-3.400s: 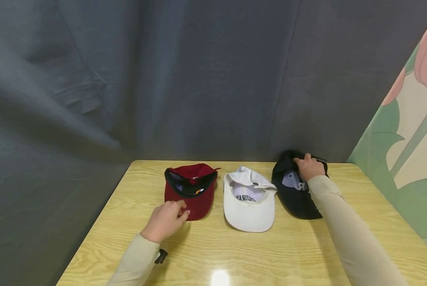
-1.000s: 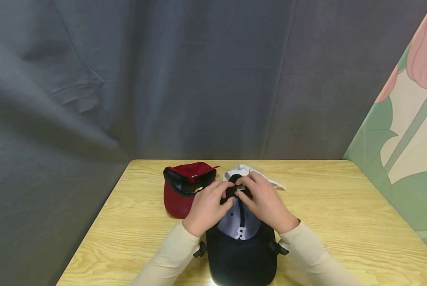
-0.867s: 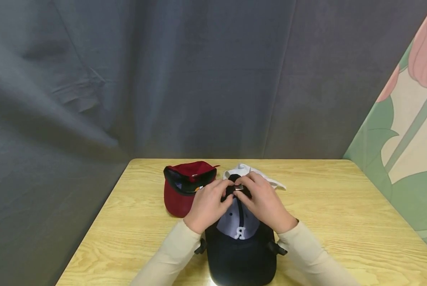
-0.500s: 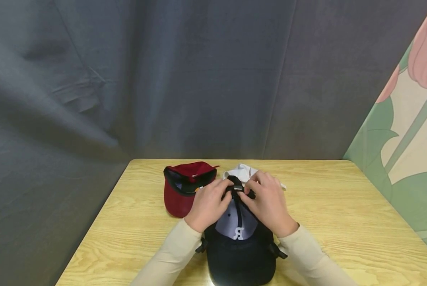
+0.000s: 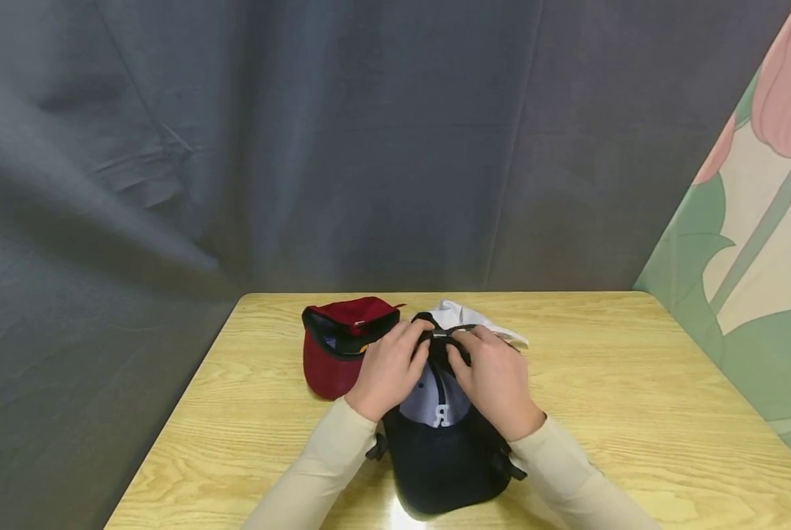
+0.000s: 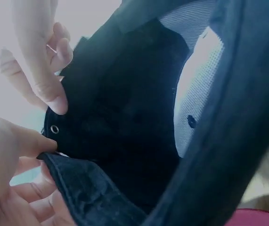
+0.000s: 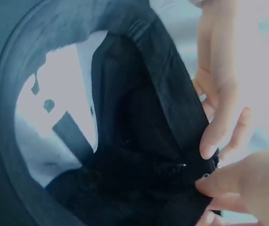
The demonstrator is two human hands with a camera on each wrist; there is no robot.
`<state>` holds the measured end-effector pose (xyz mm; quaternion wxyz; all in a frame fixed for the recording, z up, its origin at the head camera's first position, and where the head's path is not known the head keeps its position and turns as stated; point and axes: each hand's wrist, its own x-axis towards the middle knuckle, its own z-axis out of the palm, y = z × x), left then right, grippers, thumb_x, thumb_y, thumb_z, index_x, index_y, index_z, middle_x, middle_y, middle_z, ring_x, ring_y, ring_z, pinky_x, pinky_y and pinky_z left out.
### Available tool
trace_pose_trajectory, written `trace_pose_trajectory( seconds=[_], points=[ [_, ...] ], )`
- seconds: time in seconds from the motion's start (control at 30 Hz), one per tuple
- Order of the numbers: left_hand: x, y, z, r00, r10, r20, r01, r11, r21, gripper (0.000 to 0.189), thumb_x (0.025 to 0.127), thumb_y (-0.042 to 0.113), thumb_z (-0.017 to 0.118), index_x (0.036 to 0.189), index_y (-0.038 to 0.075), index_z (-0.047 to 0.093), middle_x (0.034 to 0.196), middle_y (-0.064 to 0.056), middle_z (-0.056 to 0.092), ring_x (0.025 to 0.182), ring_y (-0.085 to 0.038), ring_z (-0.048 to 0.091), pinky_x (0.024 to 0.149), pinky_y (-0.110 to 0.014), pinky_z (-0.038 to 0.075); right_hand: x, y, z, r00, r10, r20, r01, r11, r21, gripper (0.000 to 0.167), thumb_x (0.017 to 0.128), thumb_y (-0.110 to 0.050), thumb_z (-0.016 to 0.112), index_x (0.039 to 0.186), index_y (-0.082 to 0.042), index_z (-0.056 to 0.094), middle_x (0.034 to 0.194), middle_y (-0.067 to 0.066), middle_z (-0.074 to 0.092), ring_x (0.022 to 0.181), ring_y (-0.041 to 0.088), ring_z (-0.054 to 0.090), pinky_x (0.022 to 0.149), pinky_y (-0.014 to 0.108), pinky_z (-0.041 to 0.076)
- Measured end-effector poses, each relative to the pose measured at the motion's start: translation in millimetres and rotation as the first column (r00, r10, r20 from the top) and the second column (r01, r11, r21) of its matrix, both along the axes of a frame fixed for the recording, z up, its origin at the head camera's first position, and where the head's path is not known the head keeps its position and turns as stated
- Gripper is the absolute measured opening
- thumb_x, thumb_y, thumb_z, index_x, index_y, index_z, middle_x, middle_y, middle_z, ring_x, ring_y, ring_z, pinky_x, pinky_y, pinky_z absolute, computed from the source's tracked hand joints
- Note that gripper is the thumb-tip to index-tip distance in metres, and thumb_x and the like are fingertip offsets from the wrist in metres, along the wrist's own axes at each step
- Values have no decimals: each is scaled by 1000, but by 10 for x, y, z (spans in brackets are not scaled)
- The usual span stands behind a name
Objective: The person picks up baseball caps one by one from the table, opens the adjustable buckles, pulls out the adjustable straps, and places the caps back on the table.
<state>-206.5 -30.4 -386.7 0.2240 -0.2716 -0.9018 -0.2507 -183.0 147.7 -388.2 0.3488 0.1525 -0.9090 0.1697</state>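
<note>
A black baseball cap (image 5: 445,467) is held inside up in front of me, its brim towards me and a white letter on the lilac front panel. My left hand (image 5: 387,374) pinches the back band on the left of a small metal buckle (image 5: 440,333). On the other side, my right hand (image 5: 498,383) pinches the band, and a thin strap end (image 5: 465,327) sticks out above its fingers. In the left wrist view a metal eyelet (image 6: 54,128) shows on the band between the two hands' fingertips. The fingers cover part of the strap.
A dark red cap (image 5: 329,372) lies on the wooden table (image 5: 634,383) to the left, inside up. Behind the black cap a white cap (image 5: 458,313) is mostly hidden. A grey curtain (image 5: 382,147) hangs at the back; a flowered panel (image 5: 733,294) stands at the right.
The black cap has come from the far right to the middle front, and both hands now hold its back band. Over the last half second the strap end has appeared above the right hand.
</note>
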Motion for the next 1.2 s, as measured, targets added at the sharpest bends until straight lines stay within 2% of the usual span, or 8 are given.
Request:
trace_pose_trajectory(
  seconds=[0.17, 0.4, 0.53, 0.73, 0.9, 1.03, 1.1, 1.2],
  points=[
    [-88, -10, -35, 1000, -15, 14, 15, 1000, -5, 22, 102, 19, 56, 124, 16, 61, 103, -5, 64, 73, -16, 62, 63, -31, 55, -106, -7, -21, 997, 79, 22, -77, 994, -81, 21, 85, -16, 79, 102, -4, 76, 88, 9, 65, 65, 21, 59, 50, 34, 48],
    [-132, -5, -48, 998, -56, 31, 57, 998, -28, 24, 102, 17, 57, 125, 13, 58, 110, -4, 65, 85, -15, 66, 73, -32, 57, -226, 9, -82, 987, 142, -70, -149, 982, -113, 20, 80, -19, 85, 92, -4, 79, 83, 6, 66, 70, 22, 59, 61, 38, 46],
    [-120, 19, -27, 996, -69, 53, 70, 998, -8, 22, 103, 21, 55, 123, 14, 61, 109, -1, 66, 81, -13, 63, 70, -29, 55, -241, 5, -102, 981, 148, -128, -162, 981, -109, 16, 78, -14, 85, 89, -4, 78, 83, 7, 71, 72, 24, 66, 64, 40, 53],
    [-122, 81, 58, 992, -72, 101, 63, 994, 85, 26, 101, 32, 55, 114, 16, 70, 93, 3, 67, 73, -10, 56, 63, -25, 48, -225, -14, -109, 980, 128, -153, -143, 985, -93, 16, 78, -11, 84, 91, -4, 78, 86, 10, 73, 74, 25, 70, 61, 40, 56],
    [-171, 96, 98, 971, -160, 179, 131, 977, 166, 26, 100, 31, 58, 116, 13, 70, 65, 4, 53, 56, -9, 46, 53, -24, 39, -223, -14, -111, 974, 147, -170, -168, 979, -117, 16, 76, -6, 84, 91, -4, 78, 82, 7, 70, 70, 23, 68, 58, 38, 55],
    [-200, 76, 78, 941, -240, 238, 187, 956, 227, 25, 102, 28, 56, 118, 11, 67, 58, 6, 47, 50, -7, 44, 52, -22, 38, -231, 3, -125, 965, 194, -178, -219, 967, -130, 16, 76, -5, 85, 91, -5, 78, 79, 4, 68, 68, 20, 64, 57, 35, 51],
    [-208, 69, 68, 936, -257, 239, 200, 950, 239, 24, 103, 27, 55, 116, 11, 66, 59, 6, 48, 50, -6, 44, 52, -22, 39, -235, 14, -130, 959, 219, -180, -243, 962, -126, 17, 75, -5, 85, 90, -5, 78, 78, 3, 68, 67, 19, 62, 57, 34, 50],
    [-210, 71, 67, 942, -256, 220, 203, 951, 235, 21, 104, 27, 53, 112, 11, 65, 59, 5, 48, 51, -7, 44, 53, -23, 39, -245, 29, -135, 951, 246, -187, -270, 956, -116, 17, 74, -5, 86, 89, -5, 78, 79, 3, 69, 69, 19, 62, 59, 34, 49]
  ],
)
